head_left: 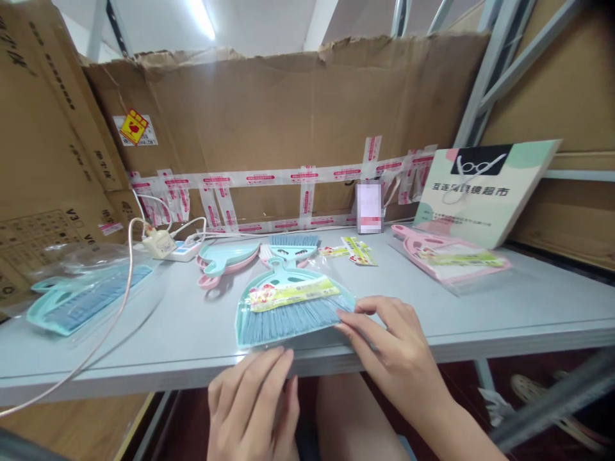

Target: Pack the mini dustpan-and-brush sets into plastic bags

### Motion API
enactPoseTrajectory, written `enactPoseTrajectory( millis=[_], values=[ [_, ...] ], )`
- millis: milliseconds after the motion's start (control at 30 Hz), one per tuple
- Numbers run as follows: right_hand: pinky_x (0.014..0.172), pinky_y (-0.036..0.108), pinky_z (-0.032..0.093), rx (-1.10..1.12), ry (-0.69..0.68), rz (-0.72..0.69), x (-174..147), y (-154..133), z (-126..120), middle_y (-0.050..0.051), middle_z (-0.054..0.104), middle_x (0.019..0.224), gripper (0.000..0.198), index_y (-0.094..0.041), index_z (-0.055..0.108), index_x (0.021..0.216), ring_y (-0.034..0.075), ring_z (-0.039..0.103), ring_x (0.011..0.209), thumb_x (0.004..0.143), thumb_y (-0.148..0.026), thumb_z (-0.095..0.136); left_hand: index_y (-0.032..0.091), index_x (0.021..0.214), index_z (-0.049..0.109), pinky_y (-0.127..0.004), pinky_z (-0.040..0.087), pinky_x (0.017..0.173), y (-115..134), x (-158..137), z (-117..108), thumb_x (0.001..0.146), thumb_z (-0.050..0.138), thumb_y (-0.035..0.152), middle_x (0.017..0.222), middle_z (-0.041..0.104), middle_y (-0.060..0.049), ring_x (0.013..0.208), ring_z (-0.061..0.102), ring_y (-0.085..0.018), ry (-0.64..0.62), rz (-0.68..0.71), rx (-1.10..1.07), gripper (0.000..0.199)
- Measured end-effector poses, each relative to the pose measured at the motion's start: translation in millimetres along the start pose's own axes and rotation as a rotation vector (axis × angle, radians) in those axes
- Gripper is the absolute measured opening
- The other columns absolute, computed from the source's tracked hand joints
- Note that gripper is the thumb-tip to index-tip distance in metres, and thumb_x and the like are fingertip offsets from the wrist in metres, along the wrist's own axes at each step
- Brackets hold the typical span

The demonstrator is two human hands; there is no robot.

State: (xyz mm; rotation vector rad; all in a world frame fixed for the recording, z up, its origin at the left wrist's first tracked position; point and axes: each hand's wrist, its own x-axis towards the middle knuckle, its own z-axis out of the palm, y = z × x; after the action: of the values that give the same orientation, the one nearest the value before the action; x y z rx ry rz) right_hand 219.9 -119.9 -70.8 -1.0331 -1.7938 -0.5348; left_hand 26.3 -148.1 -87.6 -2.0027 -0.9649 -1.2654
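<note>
A light-blue dustpan with a blue-bristled brush [288,318] lies in a clear bag at the table's front edge, under a yellow-green label card [294,293]. My right hand [396,342] pinches the set's right corner between thumb and fingers. Close to the bag's near left edge is my left hand [252,403], its fingers bent and the thumb apart from them; nothing shows in its grip. Behind the set are another blue brush [293,241] and stacked blue and pink dustpans [228,258].
At left lies a bagged blue set [91,298], with a white cable [129,275] crossing near it from a power strip [180,250]. Loose label cards [358,251], a bagged pink set [449,256] and a printed paper bag [480,192] stand right. Cardboard [288,115] walls the back.
</note>
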Motion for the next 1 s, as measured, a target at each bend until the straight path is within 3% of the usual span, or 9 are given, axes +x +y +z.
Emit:
enactPoseTrajectory(
  millis=[133,267,433,600,800,900,1000],
  values=[
    [0.069,0.033,0.040,0.006,0.002,0.021,5,1,-2,0.006,0.057,0.077,0.009,-0.017,0.063,0.080,0.018,0.052,0.074,0.082,-0.017,0.055,0.016,0.095,0.067,-0.030,0.033,0.075,3,7,5,0.073,0.065,0.009,0.084,0.070,-0.006,0.078,0.058,-0.017,0.130,-0.066,0.137,0.023],
    [0.074,0.036,0.041,0.004,0.015,-0.013,7,2,-2,0.009,0.061,0.090,0.007,-0.018,0.061,0.080,0.021,0.056,0.087,0.081,-0.015,0.055,0.018,0.095,0.067,-0.031,0.032,0.077,-6,7,7,0.069,0.069,0.009,0.082,0.070,-0.004,0.080,0.057,-0.018,0.141,-0.096,0.231,0.027],
    [0.082,0.039,0.041,0.061,-0.017,-0.070,8,4,-1,0.009,0.066,0.097,0.008,-0.017,0.058,0.084,0.024,0.057,0.101,0.080,-0.010,0.055,0.020,0.102,0.064,-0.030,0.034,0.075,-24,0,8,0.064,0.073,0.010,0.083,0.068,-0.004,0.077,0.056,-0.018,0.207,0.032,0.299,0.040],
    [0.086,0.040,0.039,0.096,0.007,-0.031,8,5,0,0.003,0.069,0.085,0.010,-0.019,0.058,0.084,0.021,0.062,0.093,0.080,-0.010,0.055,0.021,0.100,0.063,-0.032,0.032,0.076,-34,-2,8,0.065,0.073,0.013,0.086,0.067,-0.004,0.081,0.055,-0.020,0.155,0.037,0.347,0.037],
    [0.083,0.036,0.038,0.122,-0.006,-0.036,9,1,-1,0.003,0.069,0.083,0.011,-0.019,0.059,0.086,0.017,0.064,0.084,0.081,-0.010,0.055,0.022,0.084,0.065,-0.032,0.025,0.066,-32,2,12,0.066,0.070,0.008,0.071,0.055,-0.004,0.065,0.044,-0.017,0.155,0.042,0.393,0.023],
    [0.080,0.033,0.037,0.087,-0.049,-0.122,11,0,-3,0.003,0.069,0.082,0.020,-0.017,0.059,0.095,0.013,0.062,0.077,0.083,-0.006,0.048,0.023,0.079,0.064,-0.031,0.024,0.066,-31,3,14,0.069,0.064,0.003,0.070,0.053,-0.003,0.067,0.043,-0.017,0.092,0.031,0.347,0.022],
    [0.075,0.033,0.036,-0.001,-0.140,-0.351,16,1,-6,0.007,0.068,0.090,0.034,-0.016,0.058,0.108,0.015,0.060,0.079,0.086,-0.003,0.035,0.024,0.080,0.065,-0.031,0.026,0.069,-30,2,13,0.073,0.059,0.004,0.071,0.058,-0.002,0.073,0.046,-0.017,0.063,0.105,0.256,0.023]
  ],
)
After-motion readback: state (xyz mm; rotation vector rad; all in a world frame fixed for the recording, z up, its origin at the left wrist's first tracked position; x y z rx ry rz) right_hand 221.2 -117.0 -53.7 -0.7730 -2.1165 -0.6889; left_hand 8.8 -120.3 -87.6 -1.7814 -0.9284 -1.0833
